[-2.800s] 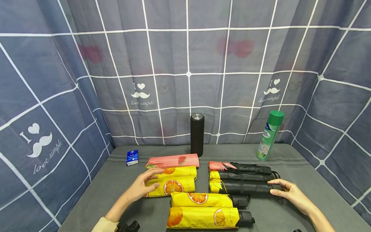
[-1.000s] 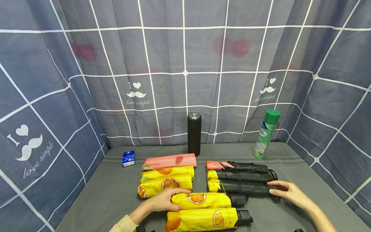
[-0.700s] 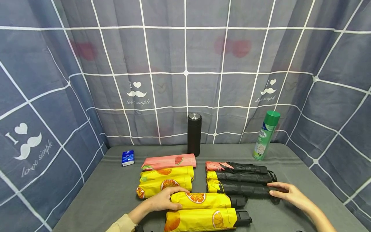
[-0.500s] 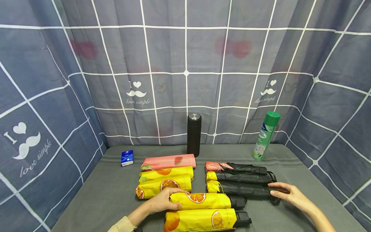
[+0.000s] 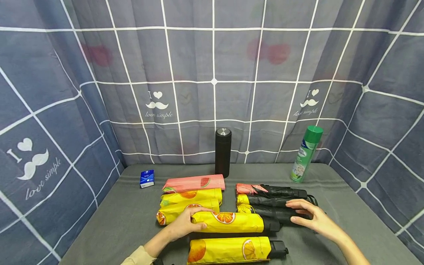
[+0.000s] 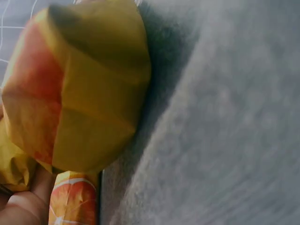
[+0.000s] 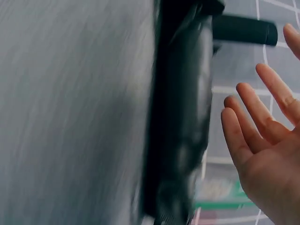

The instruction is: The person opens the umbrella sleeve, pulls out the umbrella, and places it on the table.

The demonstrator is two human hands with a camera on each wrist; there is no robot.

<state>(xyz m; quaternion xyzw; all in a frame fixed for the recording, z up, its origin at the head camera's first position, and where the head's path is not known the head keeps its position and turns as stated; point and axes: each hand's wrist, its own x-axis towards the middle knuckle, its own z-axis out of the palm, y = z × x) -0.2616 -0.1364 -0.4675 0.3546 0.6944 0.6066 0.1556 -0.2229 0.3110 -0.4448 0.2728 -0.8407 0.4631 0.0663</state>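
Observation:
My left hand grips the left end of a folded umbrella in a yellow sleeve with orange-slice print, its black handle to the right. In the left wrist view the sleeve's rounded end fills the upper left. A second sleeved umbrella lies nearer on the grey cloth. My right hand is over the right end of a black folded umbrella. In the right wrist view its fingers are spread, holding nothing, beside the black umbrella.
Two yellow sleeves and a pink watermelon one lie at left. Behind the right hand are more black umbrellas. A black flask, a green spray can and a blue tissue pack stand at the back.
From the yellow sleeves, my left hand has come to the upper sleeved umbrella and shifted it slightly away from the lower one. My right hand has let go of the black umbrella and moved left.

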